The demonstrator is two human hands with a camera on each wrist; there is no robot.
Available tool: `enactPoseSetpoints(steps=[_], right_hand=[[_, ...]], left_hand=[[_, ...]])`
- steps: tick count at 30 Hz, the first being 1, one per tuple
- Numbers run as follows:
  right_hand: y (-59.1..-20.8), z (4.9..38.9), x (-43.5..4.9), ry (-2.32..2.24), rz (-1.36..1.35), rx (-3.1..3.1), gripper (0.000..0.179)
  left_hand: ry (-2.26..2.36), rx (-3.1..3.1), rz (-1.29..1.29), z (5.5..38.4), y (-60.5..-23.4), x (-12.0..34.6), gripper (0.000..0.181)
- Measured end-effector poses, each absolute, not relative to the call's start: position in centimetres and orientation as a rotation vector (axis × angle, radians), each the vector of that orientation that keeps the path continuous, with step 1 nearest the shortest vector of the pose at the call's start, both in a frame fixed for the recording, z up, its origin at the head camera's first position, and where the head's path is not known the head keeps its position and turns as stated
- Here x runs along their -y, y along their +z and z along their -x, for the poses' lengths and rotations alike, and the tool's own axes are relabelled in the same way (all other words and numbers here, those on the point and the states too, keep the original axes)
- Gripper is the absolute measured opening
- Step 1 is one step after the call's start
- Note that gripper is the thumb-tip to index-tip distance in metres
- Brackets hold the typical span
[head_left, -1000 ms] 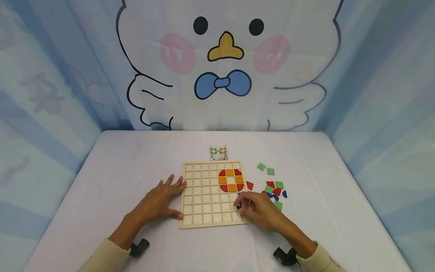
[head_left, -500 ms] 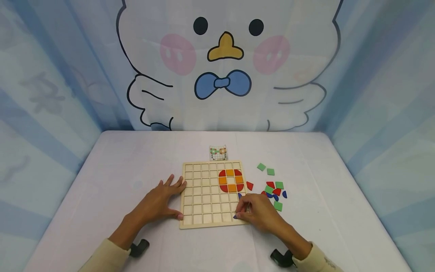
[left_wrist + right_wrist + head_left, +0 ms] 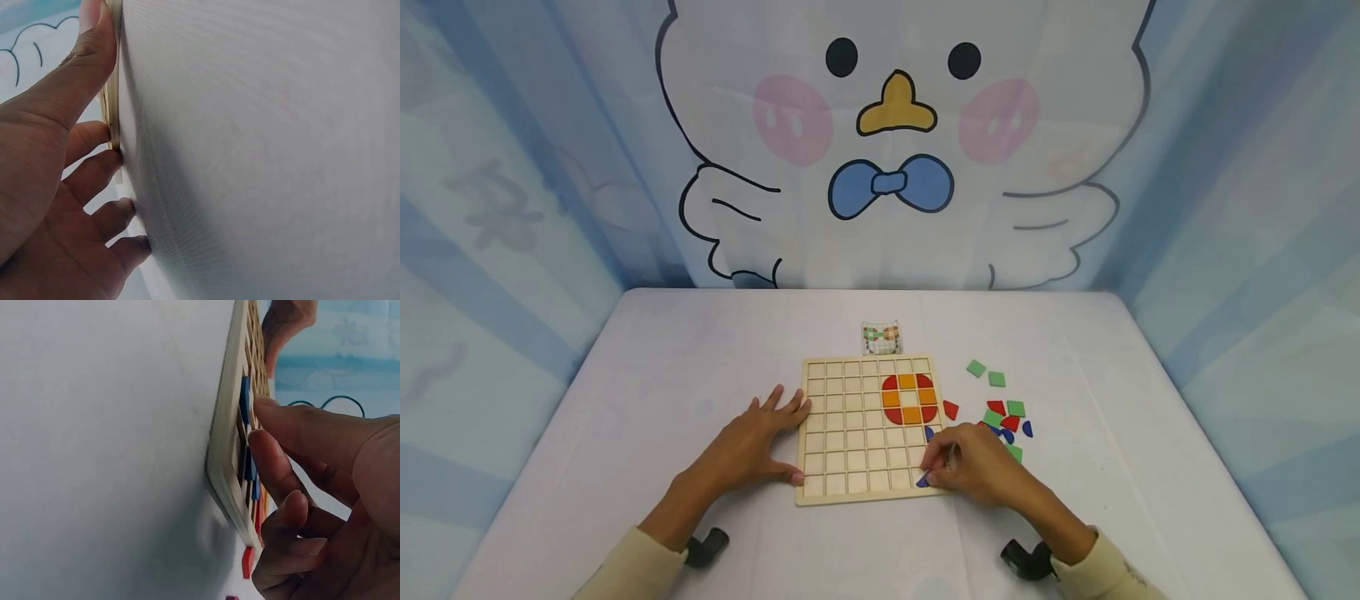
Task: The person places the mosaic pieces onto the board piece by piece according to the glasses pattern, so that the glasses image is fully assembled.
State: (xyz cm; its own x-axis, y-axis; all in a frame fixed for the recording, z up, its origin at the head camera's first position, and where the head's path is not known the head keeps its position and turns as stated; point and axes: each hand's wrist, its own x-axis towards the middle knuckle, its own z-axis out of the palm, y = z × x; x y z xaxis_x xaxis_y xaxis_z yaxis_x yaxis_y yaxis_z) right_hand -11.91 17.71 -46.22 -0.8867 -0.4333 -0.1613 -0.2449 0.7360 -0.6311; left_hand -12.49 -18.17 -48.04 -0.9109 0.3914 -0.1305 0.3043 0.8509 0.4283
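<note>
A wooden grid board (image 3: 856, 459) lies flat on the table. Spread along its left edge, my left hand (image 3: 751, 447) rests with thumb and fingertips against the frame, also seen in the left wrist view. Over the lower right corner, my right hand (image 3: 977, 467) pinches a small blue tile (image 3: 922, 481) at its cell, with curled thumb and index finger; this blue tile (image 3: 244, 400) sits low in the grid in the right wrist view. Another blue tile (image 3: 929, 433) shows higher in that column, partly covered by the hand. Red and orange tiles (image 3: 907, 381) form a ring at upper right.
Loose green tiles (image 3: 996, 379), red tiles (image 3: 1011, 423) and blue tiles (image 3: 1027, 429) lie right of the board, some overlapping. A single red tile (image 3: 951, 410) sits beside its right edge. Behind the board is a small pattern card (image 3: 882, 337).
My right hand has moved from the upper blue tile area down toward the board's lower right corner, and a blue tile shows more there now. My left hand stays in place.
</note>
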Motion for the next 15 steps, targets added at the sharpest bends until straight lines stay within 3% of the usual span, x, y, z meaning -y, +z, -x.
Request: enactPoseSetpoints(steps=[9,15], right_hand=[[-45.1,15.2,-20.3,-0.986,0.336,-2.791,0.009],[-45.0,18.3,-22.3,-0.957,0.223,-2.900,0.016]], left_hand=[[0.614,-2.810,-0.519,12.5,-47.9,18.2,0.112],[0.623,-2.806,-0.522,12.4,-48.0,18.3,0.112]])
